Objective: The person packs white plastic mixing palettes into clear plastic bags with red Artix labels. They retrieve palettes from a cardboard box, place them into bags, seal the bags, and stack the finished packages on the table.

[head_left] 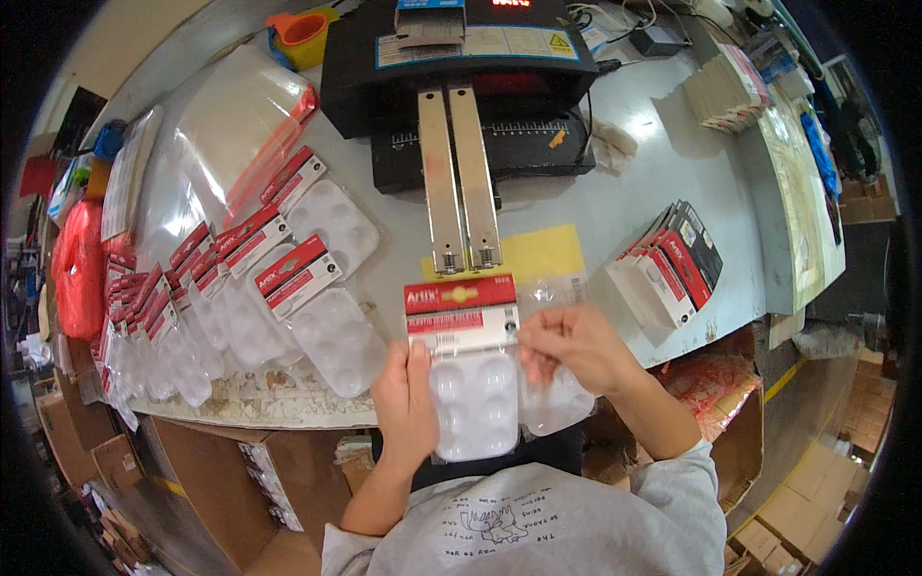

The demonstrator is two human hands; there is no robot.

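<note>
In front of me is a white plastic mixing palette (pixel 475 408) in a clear bag, topped by a red and white header card (pixel 459 309) with a hang hole. My left hand (pixel 403 398) is closed on the left edge of this pack, thumb on the front. At the card's right edge, my right hand (pixel 576 346) has its fingers bent and pinched, slightly blurred. Beneath the right hand lies another clear-bagged palette (pixel 559 408), partly covered. Just beyond the card end two long metal bars (pixel 461 182) that reach out from a black machine (pixel 461 62).
Several carded palettes (pixel 336 331) overlap in a heap on the left. Behind them lies a stack of clear bags (pixel 230 125). Folded header cards (pixel 667 264) stand at right, with more cards (pixel 725 91) farther back. A yellow sheet (pixel 547 252) lies under the bars. Cardboard boxes (pixel 216 480) sit below.
</note>
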